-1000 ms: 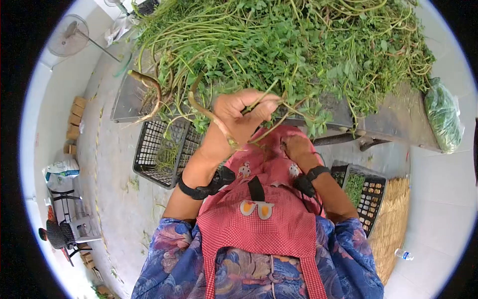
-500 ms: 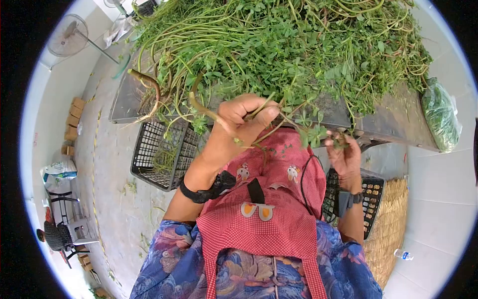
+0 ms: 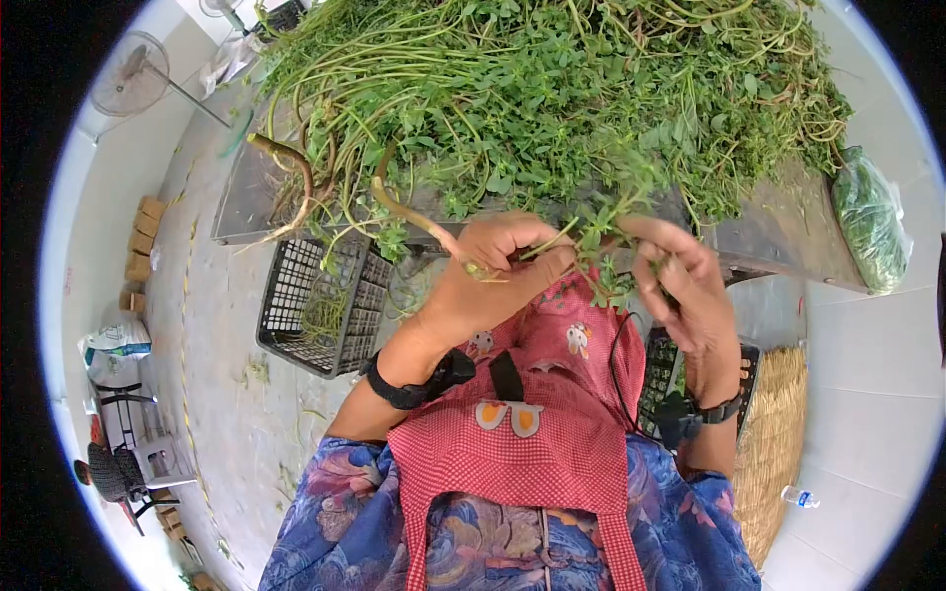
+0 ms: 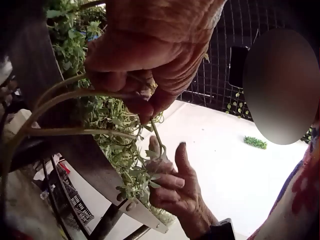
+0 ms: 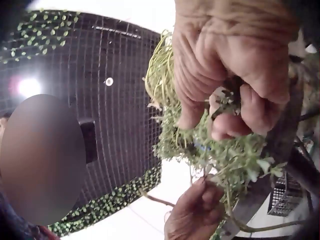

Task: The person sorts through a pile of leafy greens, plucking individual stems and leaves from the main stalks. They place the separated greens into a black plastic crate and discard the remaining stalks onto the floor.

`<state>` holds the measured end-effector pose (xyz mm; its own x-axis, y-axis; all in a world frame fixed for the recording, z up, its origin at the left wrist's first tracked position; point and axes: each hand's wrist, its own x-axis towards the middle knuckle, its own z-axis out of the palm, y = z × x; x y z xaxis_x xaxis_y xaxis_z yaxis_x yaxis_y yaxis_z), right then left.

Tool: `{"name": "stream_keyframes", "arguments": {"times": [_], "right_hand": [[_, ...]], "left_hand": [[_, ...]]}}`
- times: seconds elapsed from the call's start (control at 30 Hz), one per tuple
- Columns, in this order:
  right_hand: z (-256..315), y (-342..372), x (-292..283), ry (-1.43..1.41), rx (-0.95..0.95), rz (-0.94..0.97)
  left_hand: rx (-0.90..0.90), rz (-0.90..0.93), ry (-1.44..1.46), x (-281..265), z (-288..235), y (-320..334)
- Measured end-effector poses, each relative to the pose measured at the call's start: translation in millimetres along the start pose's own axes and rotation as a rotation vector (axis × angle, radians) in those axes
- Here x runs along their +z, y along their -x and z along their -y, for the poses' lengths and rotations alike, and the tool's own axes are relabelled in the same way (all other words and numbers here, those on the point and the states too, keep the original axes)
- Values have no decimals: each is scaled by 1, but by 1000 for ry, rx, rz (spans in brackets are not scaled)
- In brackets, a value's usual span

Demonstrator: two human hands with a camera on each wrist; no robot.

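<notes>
My left hand pinches a branching green stem between thumb and fingers, over the apron lap at the table's near edge. A thick brownish stalk sticks out to the left of this hand. From its other side the leafy tips spread toward my right hand. That hand is close beside the tips, thumb and index finger reaching to them. Its other fingers curl around a small bunch of leaves, partly hidden by them. Behind both hands lies a big heap of leafy green stems on the table.
Below the table are a black crate at left, with some stems inside, and another crate at right. A plastic bag of greens hangs at the table's right corner. A fan stands far left; a person sits beyond.
The right hand has risen from the lap by the apron, swung out right with leaves in its fingers, then come in to the leafy tips. The left hand keeps its stem, shifting slightly right and down.
</notes>
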<state>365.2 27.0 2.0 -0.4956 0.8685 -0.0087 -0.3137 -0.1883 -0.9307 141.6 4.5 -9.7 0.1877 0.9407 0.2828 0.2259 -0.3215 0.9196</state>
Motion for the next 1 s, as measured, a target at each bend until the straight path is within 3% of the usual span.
{"name": "stream_keyframes", "arguments": {"times": [0.2,0.27,0.33,0.4,0.47,0.53,0.6,0.73,0.8,0.9,0.93,0.97,1.0], "right_hand": [[-26,-23,17,-12,104,-46],[-32,-31,15,547,-278,-13],[-23,-25,13,581,-185,-122],[-17,-21,5,614,-93,-219],[-11,-17,-10,116,124,-102],[-14,-19,-13,15,206,-73],[-26,-22,-1,516,-238,-369],[13,-9,18,722,-297,-367],[15,-19,27,826,-270,-189],[-2,-26,32,853,-274,-161],[-4,-27,32,861,-305,-158],[-8,-30,29,918,-518,-178],[-2,-28,26,923,-529,-175]], "left_hand": [[38,-10,1,3,2,1],[38,-2,29,3,1,3],[-167,18,96,-1,-6,3],[-131,-19,86,-3,0,3],[-97,-56,71,-6,3,2],[-186,-88,287,-10,1,1],[-144,-100,219,-6,1,0],[-103,-70,201,2,6,-3],[-95,-27,163,3,0,-5],[-54,-13,60,5,2,-3],[3,-43,-7,5,2,-5],[-79,-62,6,4,-4,-4],[-68,-68,5,3,-1,-5]]}}
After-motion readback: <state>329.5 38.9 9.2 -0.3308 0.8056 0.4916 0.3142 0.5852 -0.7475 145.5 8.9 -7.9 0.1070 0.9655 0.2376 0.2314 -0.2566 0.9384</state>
